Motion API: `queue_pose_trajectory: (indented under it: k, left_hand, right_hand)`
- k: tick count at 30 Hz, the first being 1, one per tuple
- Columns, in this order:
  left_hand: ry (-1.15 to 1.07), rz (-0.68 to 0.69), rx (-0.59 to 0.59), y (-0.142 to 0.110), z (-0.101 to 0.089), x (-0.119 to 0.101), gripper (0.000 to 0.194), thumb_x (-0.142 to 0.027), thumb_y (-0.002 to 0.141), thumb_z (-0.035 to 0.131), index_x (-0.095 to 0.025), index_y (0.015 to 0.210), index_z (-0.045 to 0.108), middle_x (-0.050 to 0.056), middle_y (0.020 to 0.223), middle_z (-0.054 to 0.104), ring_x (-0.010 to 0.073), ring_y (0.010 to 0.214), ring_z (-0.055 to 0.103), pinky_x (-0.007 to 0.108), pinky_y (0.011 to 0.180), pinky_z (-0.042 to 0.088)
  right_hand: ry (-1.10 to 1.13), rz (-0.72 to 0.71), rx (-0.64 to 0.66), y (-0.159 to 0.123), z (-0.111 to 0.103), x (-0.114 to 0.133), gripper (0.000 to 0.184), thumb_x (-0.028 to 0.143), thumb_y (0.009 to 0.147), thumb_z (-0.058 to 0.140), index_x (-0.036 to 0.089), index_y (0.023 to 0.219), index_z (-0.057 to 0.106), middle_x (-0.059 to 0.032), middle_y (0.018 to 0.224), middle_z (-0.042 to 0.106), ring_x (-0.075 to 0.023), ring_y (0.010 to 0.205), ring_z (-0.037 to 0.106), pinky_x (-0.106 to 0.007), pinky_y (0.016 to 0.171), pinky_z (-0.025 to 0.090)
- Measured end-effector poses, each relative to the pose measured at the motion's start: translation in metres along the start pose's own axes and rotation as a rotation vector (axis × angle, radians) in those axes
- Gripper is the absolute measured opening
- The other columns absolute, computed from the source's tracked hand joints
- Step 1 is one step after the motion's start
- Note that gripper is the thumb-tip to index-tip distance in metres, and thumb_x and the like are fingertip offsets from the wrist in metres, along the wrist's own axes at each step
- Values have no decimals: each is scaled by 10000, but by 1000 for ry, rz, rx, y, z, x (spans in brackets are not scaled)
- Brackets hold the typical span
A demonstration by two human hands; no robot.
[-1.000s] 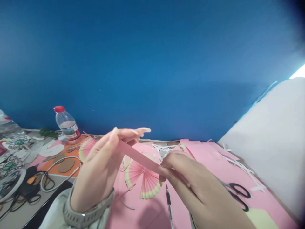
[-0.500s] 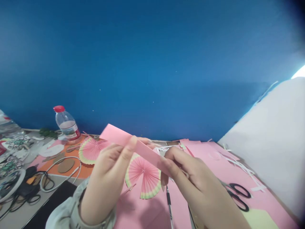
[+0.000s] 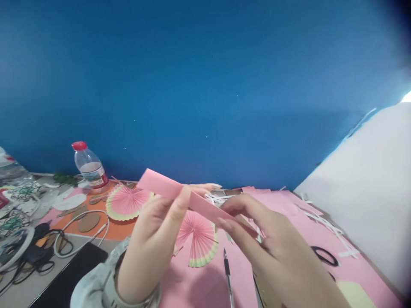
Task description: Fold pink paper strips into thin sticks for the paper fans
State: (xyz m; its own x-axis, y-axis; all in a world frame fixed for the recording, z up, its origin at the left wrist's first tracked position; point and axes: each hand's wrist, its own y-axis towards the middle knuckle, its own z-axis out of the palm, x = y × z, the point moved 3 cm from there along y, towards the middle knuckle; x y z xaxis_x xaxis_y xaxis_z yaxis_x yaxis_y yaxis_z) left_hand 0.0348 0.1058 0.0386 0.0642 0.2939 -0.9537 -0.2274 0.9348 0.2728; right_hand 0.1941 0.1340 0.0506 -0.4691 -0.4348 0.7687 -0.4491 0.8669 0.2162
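Note:
A folded pink paper strip [image 3: 205,208] slants across the middle, its upper end to the left. My left hand [image 3: 167,222] pinches it near its middle, thumb on the near face and fingers behind. Toward the lower end, my right hand [image 3: 257,226] grips the strip between thumb and fingers. Below the strip lies a pleated paper fan [image 3: 202,239], pink with a pale yellow-green rim, partly covered by my left hand. Another such fan [image 3: 125,203] rests on orange paper to the left. A pen [image 3: 227,273] lies beneath my right hand.
Scissors [image 3: 325,256] lie at right, mostly behind my right hand, near white paper strips [image 3: 330,231] on pink sheets. At left are a red-capped bottle [image 3: 91,169], a white cable [image 3: 58,244], dark cords, cardboard discs [image 3: 89,222] and a black flat object [image 3: 69,278]. A blue wall [image 3: 205,85] stands behind.
My left hand has shifted slightly right. My right hand has slid along, and more of the strip's lower end now shows between its thumb and fingers. The scissors are more covered.

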Motion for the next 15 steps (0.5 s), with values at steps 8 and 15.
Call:
queue_pose_trajectory:
  k: [8,15]
  left_hand:
    - [360,67,182,-1,2,13,296,-376,951,503,-192,726,556,9,739,562,152,732,527,277,663,423]
    - [452,90,295,-5,4,14,354,-391,984,414,-185,698,457,-29,646,386,114,603,394,257,555,335]
  right_hand:
    - [-9,-1,115,2,5,2,309,353,1008,350,217,754,462,24,674,569,-139,640,550,-274,573,383]
    - [-115,-100,122,0,4,12,318,275,972,378,204,663,388,45,573,439,-111,519,428,-244,473,306]
